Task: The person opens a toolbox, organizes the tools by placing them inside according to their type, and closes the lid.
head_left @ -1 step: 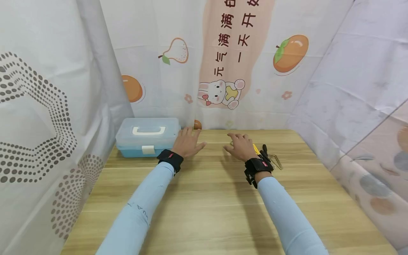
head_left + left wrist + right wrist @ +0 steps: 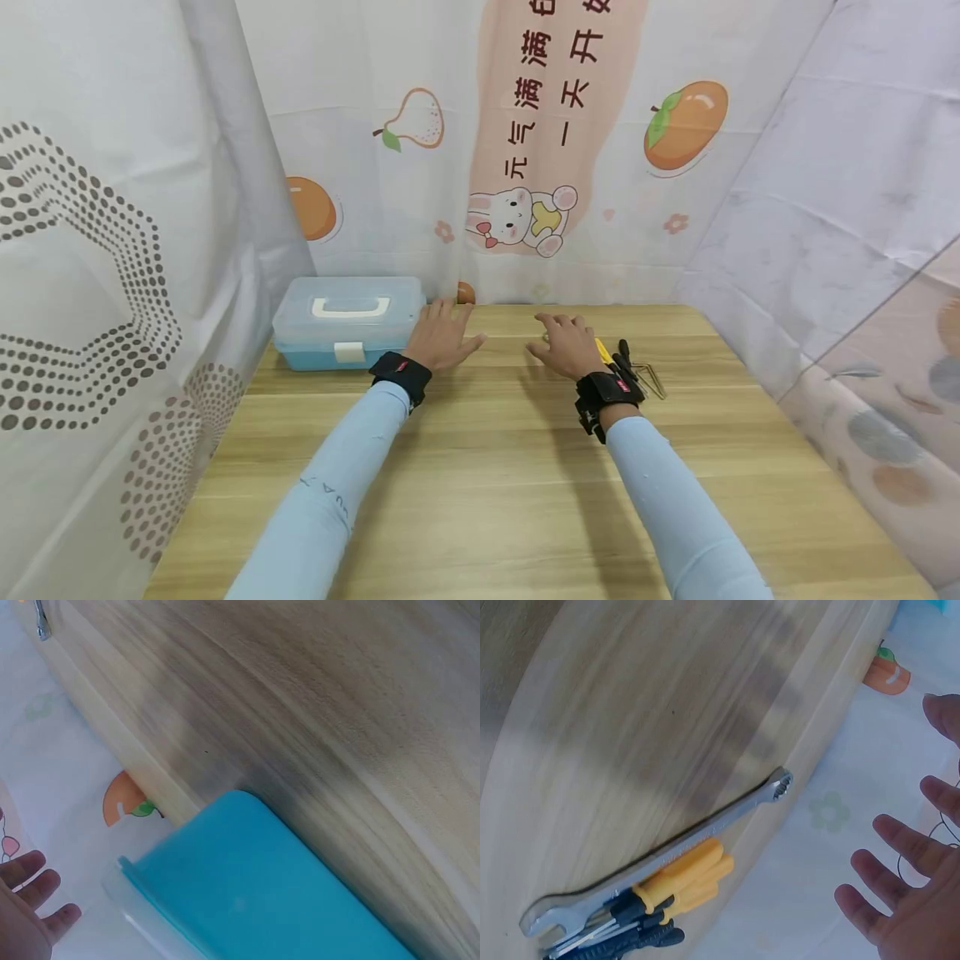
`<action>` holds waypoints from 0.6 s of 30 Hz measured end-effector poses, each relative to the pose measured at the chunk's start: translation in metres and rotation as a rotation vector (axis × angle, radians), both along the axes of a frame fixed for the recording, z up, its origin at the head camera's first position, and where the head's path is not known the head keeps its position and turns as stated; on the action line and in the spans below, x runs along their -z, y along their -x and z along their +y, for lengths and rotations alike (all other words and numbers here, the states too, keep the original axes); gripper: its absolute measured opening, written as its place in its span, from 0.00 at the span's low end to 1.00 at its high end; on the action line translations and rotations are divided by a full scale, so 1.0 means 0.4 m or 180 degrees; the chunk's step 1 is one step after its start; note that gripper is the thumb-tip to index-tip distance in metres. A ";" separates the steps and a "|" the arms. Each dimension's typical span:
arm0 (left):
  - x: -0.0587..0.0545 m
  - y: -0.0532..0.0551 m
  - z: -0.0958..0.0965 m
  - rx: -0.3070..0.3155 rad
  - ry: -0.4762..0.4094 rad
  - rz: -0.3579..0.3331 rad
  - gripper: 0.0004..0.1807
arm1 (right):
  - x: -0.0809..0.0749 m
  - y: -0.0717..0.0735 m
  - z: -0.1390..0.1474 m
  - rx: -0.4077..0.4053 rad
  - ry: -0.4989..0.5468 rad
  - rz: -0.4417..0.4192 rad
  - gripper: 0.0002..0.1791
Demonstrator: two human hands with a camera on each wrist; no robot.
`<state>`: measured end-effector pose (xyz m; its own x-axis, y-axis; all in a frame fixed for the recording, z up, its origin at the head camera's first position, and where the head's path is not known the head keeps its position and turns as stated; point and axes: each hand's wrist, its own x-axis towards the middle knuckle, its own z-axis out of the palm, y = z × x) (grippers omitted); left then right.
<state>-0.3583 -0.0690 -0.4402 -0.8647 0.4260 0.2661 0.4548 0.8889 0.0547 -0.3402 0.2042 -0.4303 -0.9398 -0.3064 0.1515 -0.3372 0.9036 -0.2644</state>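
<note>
My left hand (image 2: pixel 438 336) hovers at the right end of a toolbox (image 2: pixel 348 312), fingers spread and holding nothing. The box has a blue base, a clear lid, a white handle and a white latch, and its lid is down. My right hand (image 2: pixel 567 344) is held over the back of the table with its fingers spread, also holding nothing. Beneath and beside it lie a steel combination wrench (image 2: pixel 667 859), yellow-handled tools (image 2: pixel 682 877) and black-handled tools (image 2: pixel 622 354). In the head view, the right hand hides most of the wrench.
Two L-shaped hex keys (image 2: pixel 651 382) lie to the right of the other tools. A wood-grain table (image 2: pixel 480 500) spans the area under both arms. Printed curtains (image 2: pixel 420 208) hang along its back and both sides.
</note>
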 end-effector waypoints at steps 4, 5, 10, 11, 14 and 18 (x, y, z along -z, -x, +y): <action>-0.009 -0.017 -0.027 0.0097 -0.0288 0.0079 0.39 | 0.006 -0.010 -0.017 0.0004 0.0016 0.0014 0.36; -0.016 -0.025 -0.041 0.0120 -0.0393 0.0108 0.38 | 0.006 -0.012 -0.021 0.0004 0.0020 0.0028 0.36; -0.041 -0.082 -0.193 0.0098 -0.1032 0.0543 0.31 | 0.013 -0.009 -0.056 -0.0050 0.0064 -0.0011 0.36; -0.044 -0.094 -0.236 0.0027 -0.1137 0.0641 0.30 | 0.015 -0.005 -0.067 -0.0069 0.0079 -0.0036 0.36; -0.050 -0.125 -0.363 -0.0303 -0.1474 0.0827 0.27 | 0.023 0.008 -0.107 -0.0154 0.0218 -0.0170 0.34; -0.049 -0.158 -0.502 -0.0799 -0.1811 0.0581 0.30 | 0.040 0.024 -0.174 -0.0317 0.0591 -0.0451 0.32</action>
